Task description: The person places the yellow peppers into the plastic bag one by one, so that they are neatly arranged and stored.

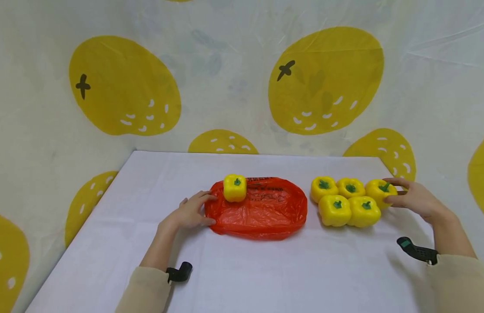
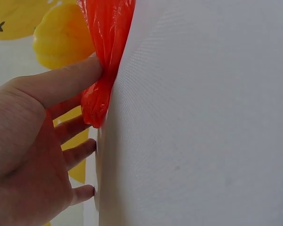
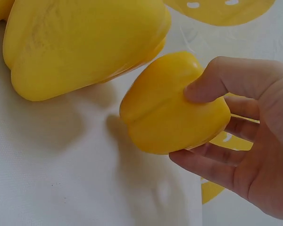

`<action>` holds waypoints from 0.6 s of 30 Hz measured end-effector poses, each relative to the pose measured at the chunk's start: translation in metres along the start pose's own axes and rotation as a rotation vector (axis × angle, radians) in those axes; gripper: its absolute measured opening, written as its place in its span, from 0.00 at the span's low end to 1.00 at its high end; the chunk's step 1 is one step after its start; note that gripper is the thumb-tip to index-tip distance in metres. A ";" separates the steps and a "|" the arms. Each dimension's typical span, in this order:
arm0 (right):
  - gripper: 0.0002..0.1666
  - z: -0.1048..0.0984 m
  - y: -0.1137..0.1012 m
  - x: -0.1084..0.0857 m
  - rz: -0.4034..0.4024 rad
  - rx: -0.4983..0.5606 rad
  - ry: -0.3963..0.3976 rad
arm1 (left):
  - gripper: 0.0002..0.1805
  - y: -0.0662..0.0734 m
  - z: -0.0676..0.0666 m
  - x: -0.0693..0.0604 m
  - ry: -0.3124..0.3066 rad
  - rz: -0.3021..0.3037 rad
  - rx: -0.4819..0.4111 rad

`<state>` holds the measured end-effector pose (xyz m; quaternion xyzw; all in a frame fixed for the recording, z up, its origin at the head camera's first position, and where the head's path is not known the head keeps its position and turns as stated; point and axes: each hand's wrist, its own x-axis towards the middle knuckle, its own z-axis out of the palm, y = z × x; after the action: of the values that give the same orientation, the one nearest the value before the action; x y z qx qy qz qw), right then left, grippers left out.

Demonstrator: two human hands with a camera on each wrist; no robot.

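A red plastic bag (image 1: 265, 213) with dark print lies spread on the white table, and a yellow bell pepper (image 1: 235, 191) with a green stem sits on its upper left part. My left hand (image 1: 193, 210) holds the bag's left end; in the left wrist view the thumb lies on the near side of the gathered red plastic (image 2: 108, 52), with fingers behind. At the right, my right hand (image 1: 418, 201) grips the rightmost yellow bell pepper (image 3: 165, 108), thumb on one side and fingers on the other. That pepper belongs to a cluster in two rows.
Several other yellow bell peppers (image 1: 335, 211) stand close together between the bag and my right hand. The white table (image 1: 265, 274) ends at a back edge before a cloth (image 1: 226, 87) printed with large yellow fruit.
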<state>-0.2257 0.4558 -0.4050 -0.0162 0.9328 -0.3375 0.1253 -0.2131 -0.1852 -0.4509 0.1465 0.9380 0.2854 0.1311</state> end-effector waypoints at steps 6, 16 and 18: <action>0.47 -0.006 -0.008 0.000 -0.029 0.014 0.042 | 0.38 -0.001 0.000 0.000 -0.002 0.002 0.012; 0.45 -0.016 -0.032 -0.006 -0.075 -0.019 0.119 | 0.38 0.000 0.000 -0.002 -0.001 0.014 0.009; 0.45 -0.017 -0.038 -0.006 -0.086 -0.020 0.132 | 0.38 0.001 -0.001 -0.002 0.001 0.015 0.008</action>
<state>-0.2260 0.4377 -0.3668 -0.0352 0.9407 -0.3338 0.0487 -0.2113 -0.1857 -0.4497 0.1540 0.9381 0.2826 0.1277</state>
